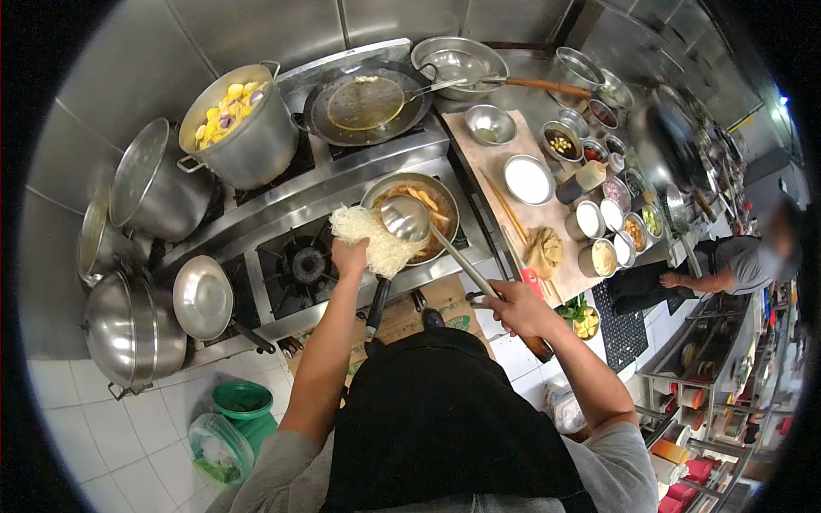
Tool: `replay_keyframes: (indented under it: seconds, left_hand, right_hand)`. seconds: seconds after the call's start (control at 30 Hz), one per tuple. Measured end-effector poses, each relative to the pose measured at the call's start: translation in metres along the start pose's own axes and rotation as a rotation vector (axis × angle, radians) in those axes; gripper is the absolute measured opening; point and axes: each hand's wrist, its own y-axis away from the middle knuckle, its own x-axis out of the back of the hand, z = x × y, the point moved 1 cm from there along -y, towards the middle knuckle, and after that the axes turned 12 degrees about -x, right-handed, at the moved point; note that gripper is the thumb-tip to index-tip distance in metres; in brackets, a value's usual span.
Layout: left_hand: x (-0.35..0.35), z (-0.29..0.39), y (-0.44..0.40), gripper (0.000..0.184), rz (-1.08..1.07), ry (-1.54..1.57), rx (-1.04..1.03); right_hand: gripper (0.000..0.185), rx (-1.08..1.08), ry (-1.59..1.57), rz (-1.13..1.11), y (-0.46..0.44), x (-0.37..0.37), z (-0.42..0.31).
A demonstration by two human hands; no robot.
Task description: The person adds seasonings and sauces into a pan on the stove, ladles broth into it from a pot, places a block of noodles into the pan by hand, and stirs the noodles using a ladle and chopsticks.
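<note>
My left hand [351, 256] is closed on a bundle of pale dry noodles [355, 227], which hangs over the near left edge of a frying pan [455, 201]. Brown liquid and strips of orange-brown food [423, 195] lie in the pan, which sits on the stove with its black handle [378, 306] pointing toward me. With my right hand [517, 309] I grip the long handle of a metal ladle [404, 218]. Its round bowl is over the pan, beside the noodles, and hides part of the food.
An unused burner [304, 261] and a small pan [203, 297] are left of the frying pan. Behind stand a large pot of corn [231, 124] and a wok [363, 103]. A board [479, 150] with several bowls lies right. A co-worker [735, 265] stands far right.
</note>
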Motion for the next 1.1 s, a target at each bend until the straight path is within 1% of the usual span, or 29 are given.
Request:
replay_keyframes:
  seconds: [0.1, 0.2, 0.3, 0.4, 0.43, 0.53, 0.57, 0.67, 0.7, 0.8, 0.83, 0.9, 0.97, 1.03, 1.1]
  left_hand:
    - [0.003, 0.038, 0.011, 0.051, -0.012, -0.171, -0.065]
    - [-0.005, 0.056, 0.012, 0.048, -0.004, -0.212, -0.065]
    - [-0.015, 0.089, 0.008, 0.048, -0.067, -0.333, -0.038]
    - [-0.036, 0.096, -0.009, 0.051, -0.162, -0.487, -0.08]
    - [-0.044, 0.097, -0.014, 0.05, -0.203, -0.493, -0.126]
    - [-0.061, 0.141, -0.014, 0.046, -0.302, -0.643, -0.1]
    - [-0.074, 0.141, -0.02, 0.042, -0.326, -0.719, -0.134]
    - [-0.099, 0.145, -0.03, 0.039, -0.419, -0.806, -0.208]
    - [-0.108, 0.142, -0.034, 0.032, -0.419, -0.816, -0.236]
    - [-0.128, 0.153, -0.032, 0.027, -0.441, -0.869, -0.243]
    - [-0.141, 0.141, -0.033, 0.027, -0.428, -0.913, -0.3]
    - [-0.161, 0.133, -0.024, 0.028, -0.405, -1.01, -0.345]
    - [-0.172, 0.136, -0.014, 0.03, -0.375, -1.036, -0.32]
    - [-0.18, 0.138, -0.001, 0.032, -0.359, -0.988, -0.238]
    - [-0.19, 0.128, 0.004, 0.049, -0.34, -0.899, -0.18]
  right_hand:
    - [0.028, 0.012, 0.144, 0.004, -0.013, -0.002, -0.006]
    - [0.031, 0.0, 0.211, -0.028, -0.027, 0.003, -0.012]
    - [0.033, -0.016, 0.253, -0.017, -0.029, 0.009, -0.027]
    - [0.033, -0.047, 0.298, -0.048, -0.033, 0.012, -0.041]
    - [0.033, -0.058, 0.315, -0.056, -0.036, 0.017, -0.044]
    - [0.03, -0.042, 0.232, -0.108, -0.06, 0.033, -0.031]
    - [0.029, -0.093, 0.105, -0.138, -0.065, 0.043, -0.032]
    - [0.028, -0.087, -0.013, -0.194, -0.079, 0.076, -0.025]
    - [0.026, -0.091, -0.014, -0.156, -0.08, 0.083, -0.02]
    - [0.025, -0.075, 0.077, -0.091, -0.068, 0.107, -0.028]
    - [0.027, -0.054, 0.103, -0.084, -0.08, 0.117, -0.017]
    - [0.029, -0.072, 0.135, -0.061, -0.066, 0.131, -0.035]
    - [0.03, -0.088, 0.168, -0.049, -0.06, 0.144, -0.051]
    - [0.031, -0.061, 0.252, -0.015, -0.063, 0.154, -0.062]
    - [0.032, -0.015, 0.364, 0.038, -0.062, 0.162, -0.074]
